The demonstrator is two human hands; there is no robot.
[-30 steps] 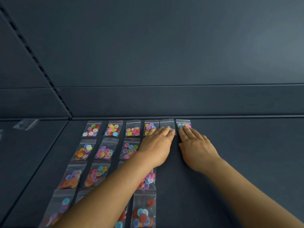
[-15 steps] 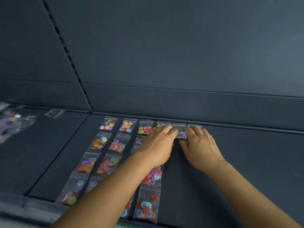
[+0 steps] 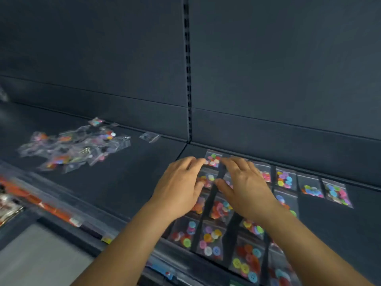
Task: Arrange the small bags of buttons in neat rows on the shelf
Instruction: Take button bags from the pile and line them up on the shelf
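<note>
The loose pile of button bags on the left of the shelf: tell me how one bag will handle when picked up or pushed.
A bag from the loose pile is probably floppy: the clear film looks thin and crumpled. It likely slides easily on the smooth dark shelf when pushed, since the film looks glossy. The buttons would probably shift and bunch at one end when lifted, as they do in the arranged bags.

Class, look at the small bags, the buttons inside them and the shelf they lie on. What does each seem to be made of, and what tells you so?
Bags: thin clear plastic film, glossy; the contents show through.
Buttons: probably plastic; bright solid colours.
Shelf: dark, matt, smooth; painted metal at a guess.
</note>
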